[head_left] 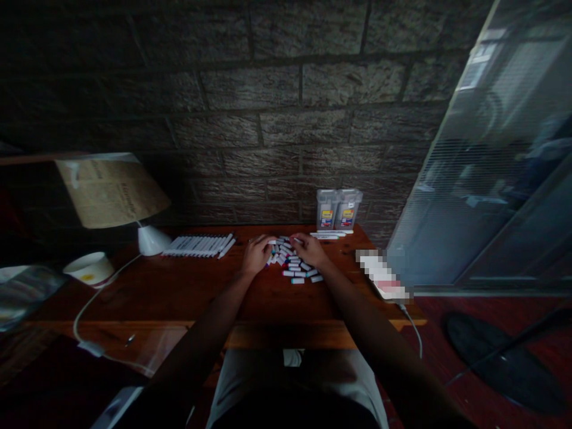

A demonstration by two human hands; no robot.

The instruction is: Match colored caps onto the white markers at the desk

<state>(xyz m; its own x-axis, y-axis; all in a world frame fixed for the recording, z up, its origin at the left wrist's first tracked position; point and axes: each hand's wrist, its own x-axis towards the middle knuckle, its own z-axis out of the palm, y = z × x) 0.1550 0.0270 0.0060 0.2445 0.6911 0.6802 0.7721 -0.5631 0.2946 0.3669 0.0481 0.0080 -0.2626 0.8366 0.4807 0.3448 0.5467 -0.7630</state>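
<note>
A loose heap of short white markers with coloured caps (295, 265) lies on the wooden desk (179, 292), near its back edge. My left hand (256, 253) rests on the left side of the heap with its fingers curled over the markers. My right hand (310, 249) lies on the right side, fingers bent onto the pile. Whether either hand grips a marker is hidden in the dim light. A tidy row of white markers (199, 245) lies side by side further left.
Two clear plastic marker boxes (338, 209) stand against the brick wall, with a few markers (330, 235) lying before them. A lamp (117, 193) and a white bowl (88, 269) sit at the left. A blurred white item (384, 277) with a cable lies at the right edge.
</note>
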